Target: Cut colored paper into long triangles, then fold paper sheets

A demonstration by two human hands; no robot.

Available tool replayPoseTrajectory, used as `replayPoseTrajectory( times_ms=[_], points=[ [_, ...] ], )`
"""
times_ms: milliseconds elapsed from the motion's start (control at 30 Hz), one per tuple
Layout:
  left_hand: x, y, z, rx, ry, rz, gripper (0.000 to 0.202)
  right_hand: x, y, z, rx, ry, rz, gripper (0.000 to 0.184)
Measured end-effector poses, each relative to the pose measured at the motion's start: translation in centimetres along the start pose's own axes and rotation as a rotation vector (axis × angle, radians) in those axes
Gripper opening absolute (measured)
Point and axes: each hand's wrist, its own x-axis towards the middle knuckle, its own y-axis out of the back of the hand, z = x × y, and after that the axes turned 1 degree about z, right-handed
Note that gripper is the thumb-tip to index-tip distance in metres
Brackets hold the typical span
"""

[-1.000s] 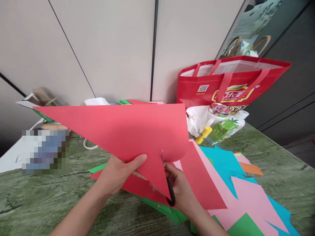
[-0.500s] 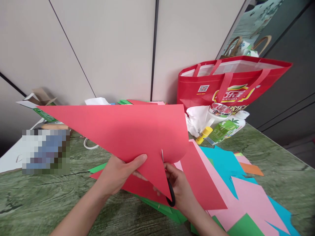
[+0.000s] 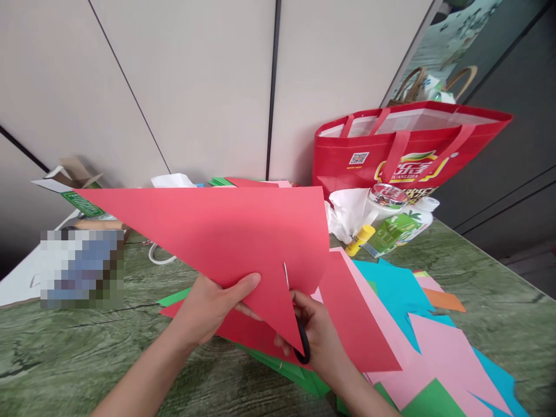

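Note:
A large red sheet of paper (image 3: 217, 231) with a pointed left end is held up over the table. My left hand (image 3: 212, 307) pinches its lower edge, thumb on top and fingers beneath. My right hand (image 3: 319, 330) grips black-handled scissors (image 3: 303, 341); a sliver of blade shows in a slit in the sheet, and the rest is hidden by paper and fingers. Right of the slit, the paper curls. Below lie another red sheet (image 3: 356, 313), green paper (image 3: 286, 370), pink paper (image 3: 452, 353) and blue paper (image 3: 391, 289).
A red shopping bag (image 3: 347, 162) stands at the back right. Before it are a yellow glue stick (image 3: 360, 240), crumpled white plastic (image 3: 347, 211) and a green-and-white carton (image 3: 393, 231). A white ring (image 3: 158, 255) and a pixelated patch lie left. The wall panels (image 3: 195, 87) close off the back.
The paper right of the slit has shifted slightly, its lower corner now showing below the curl. Both hands keep almost the same place and hold.

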Motion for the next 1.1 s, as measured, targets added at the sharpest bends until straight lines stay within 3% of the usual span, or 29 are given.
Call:
replayPoseTrajectory(
  times_ms=[200, 400, 633, 1100],
  points=[
    [0.2, 0.0, -0.3, 0.007, -0.032, -0.031, 0.024, 0.1, 0.0, 0.2, -0.009, 0.019, -0.003, 0.036],
    [0.3, 0.2, -0.4, -0.040, -0.110, 0.008, 0.025, 0.0, -0.5, -0.5, -0.024, 0.062, -0.025, 0.029],
    [-0.1, 0.5, -0.7, -0.017, -0.119, -0.083, 0.027, 0.2, -0.2, -1.4, -0.031, 0.252, -0.068, 0.031],
    [0.6, 0.1, -2.0, -0.032, -0.112, -0.029, 0.037, 1.0, 0.3, 0.5, 0.065, 0.248, -0.052, 0.030]
  ],
)
